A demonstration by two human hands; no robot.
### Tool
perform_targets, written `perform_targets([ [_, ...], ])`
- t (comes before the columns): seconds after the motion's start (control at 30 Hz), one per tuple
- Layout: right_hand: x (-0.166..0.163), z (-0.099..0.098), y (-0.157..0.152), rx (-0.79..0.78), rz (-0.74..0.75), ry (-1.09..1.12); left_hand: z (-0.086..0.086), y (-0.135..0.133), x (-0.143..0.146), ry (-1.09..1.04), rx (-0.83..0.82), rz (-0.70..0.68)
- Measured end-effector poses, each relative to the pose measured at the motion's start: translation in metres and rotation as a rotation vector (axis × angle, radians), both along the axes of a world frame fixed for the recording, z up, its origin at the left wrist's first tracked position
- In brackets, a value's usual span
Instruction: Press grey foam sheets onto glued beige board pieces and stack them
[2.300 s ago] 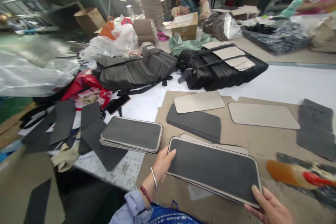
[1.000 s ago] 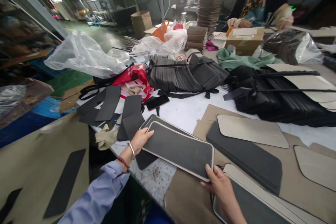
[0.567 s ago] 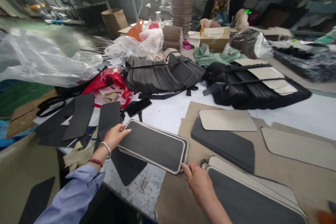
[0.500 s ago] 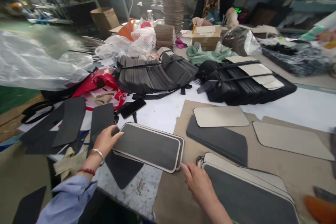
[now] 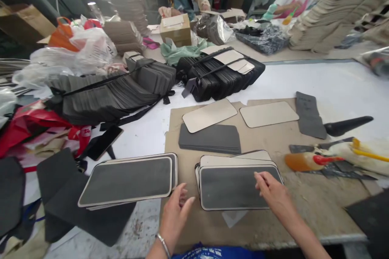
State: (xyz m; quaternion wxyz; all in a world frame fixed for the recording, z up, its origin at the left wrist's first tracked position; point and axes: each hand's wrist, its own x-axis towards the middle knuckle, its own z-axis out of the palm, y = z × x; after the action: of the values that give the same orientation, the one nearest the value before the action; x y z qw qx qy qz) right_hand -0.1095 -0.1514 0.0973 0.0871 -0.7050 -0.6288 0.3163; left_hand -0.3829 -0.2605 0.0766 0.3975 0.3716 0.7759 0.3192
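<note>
My left hand (image 5: pixel 176 214) is beside the right end of the left stack of dark grey panels with pale borders (image 5: pixel 127 180). Its thumb stands apart from the half-curled fingers, and it holds nothing. Over the right part of a second stack, topped by a similar grey panel (image 5: pixel 227 188), is my right hand (image 5: pixel 275 194). The fingers of that hand are drawn together with nothing visible in them; whether they touch the panel is unclear. Pale panels lie under the top one, fanned out slightly. Behind this stack lies a pile of plain dark grey pieces (image 5: pixel 209 139).
Two beige panels (image 5: pixel 209 115) (image 5: pixel 269 114) lie farther back. On the right are an orange-tipped bottle (image 5: pixel 299 162) and a black-handled tool (image 5: pixel 349 125). Strapped bundles (image 5: pixel 106 93) (image 5: pixel 221 75) and a phone (image 5: pixel 105 142) lie beyond. Two people work across the table.
The view has swung right. My left hand has let go of the left stack's far end and moved to its near right corner. My right hand has moved from that stack to over the right stack.
</note>
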Motion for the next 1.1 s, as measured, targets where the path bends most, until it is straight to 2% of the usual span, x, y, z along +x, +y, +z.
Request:
perform_targets([
  [0.07, 0.02, -0.003, 0.003, 0.03, -0.042, -0.001, -0.014, 0.001, 0.022, 0.001, -0.032, -0.004],
  [0.13, 0.03, -0.004, 0.008, 0.056, -0.038, -0.009, -0.022, 0.003, 0.036, 0.004, -0.043, -0.025],
  [0.23, 0.037, -0.006, 0.019, 0.128, 0.018, -0.052, -0.022, 0.009, 0.045, 0.029, -0.049, -0.037],
  [0.4, 0.069, -0.026, 0.021, 0.392, 0.08, -0.193, -0.016, 0.017, 0.05, 0.13, -0.064, 0.006],
  [0.47, 0.086, -0.034, 0.012, 0.299, 0.054, -0.216, -0.016, 0.016, 0.053, 0.163, -0.046, 0.026],
  [0.6, 0.103, -0.038, -0.007, -0.027, -0.015, -0.145, -0.019, 0.011, 0.061, 0.187, -0.025, 0.046],
  [0.8, 0.1, -0.026, -0.008, -0.078, -0.043, -0.135, -0.015, 0.015, 0.065, 0.18, -0.049, 0.092],
  [0.93, 0.105, -0.023, -0.007, -0.152, -0.129, -0.085, -0.009, 0.022, 0.062, 0.05, -0.095, 0.174],
  [1.1, 0.115, -0.024, -0.004, -0.257, -0.223, -0.023, 0.0, 0.03, 0.06, -0.08, -0.071, 0.218],
])
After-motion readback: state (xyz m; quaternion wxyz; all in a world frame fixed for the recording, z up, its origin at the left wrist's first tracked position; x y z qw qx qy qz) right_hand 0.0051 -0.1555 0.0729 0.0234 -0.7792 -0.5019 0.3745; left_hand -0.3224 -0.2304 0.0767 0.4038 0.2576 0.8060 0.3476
